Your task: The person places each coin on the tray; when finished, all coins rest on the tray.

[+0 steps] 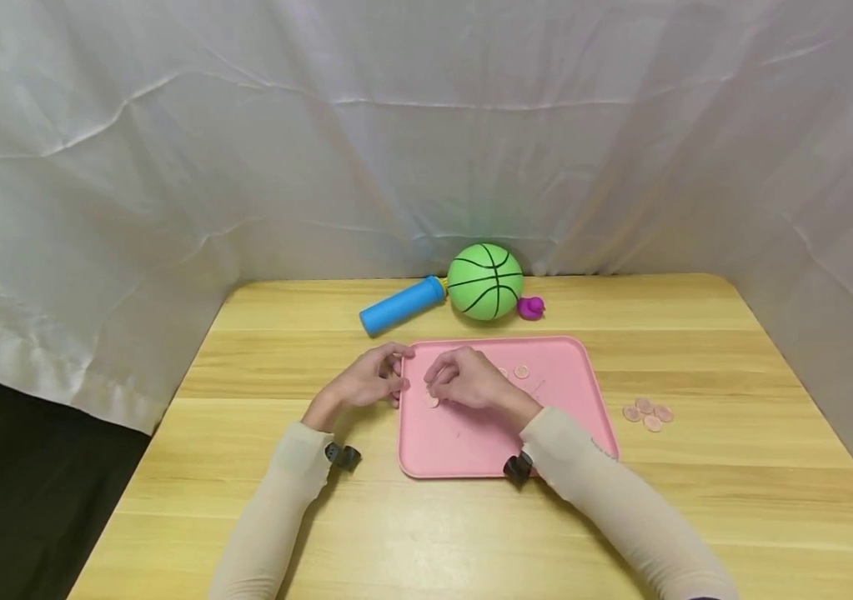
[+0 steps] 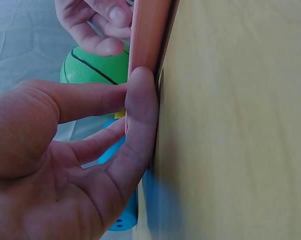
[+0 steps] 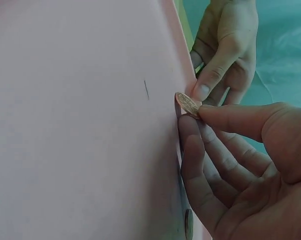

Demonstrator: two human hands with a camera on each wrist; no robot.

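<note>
In the head view, the left hand [image 1: 362,379] curls round the left rim of one flat, rectangular pink tray [image 1: 464,450]; the right hand [image 1: 471,379] works over that side, fingertips nearly together, a small, round, pale gold coin [image 1: 432,402] showing there. Two coins [image 1: 521,372] show farther back on the tray, four others [image 1: 653,423] on the wood-grain table [image 1: 726,475], with one green rubbery ball [image 1: 484,282], one blue cylindrical pump [image 1: 399,307], one purple toy duck [image 1: 530,308] behind. The left wrist view shows fingers pinching the rim. In the right wrist view, thumb and fingertip pinch one tilted coin; laying coins out seems in hand, the next move likely calling for a gentle release
</note>
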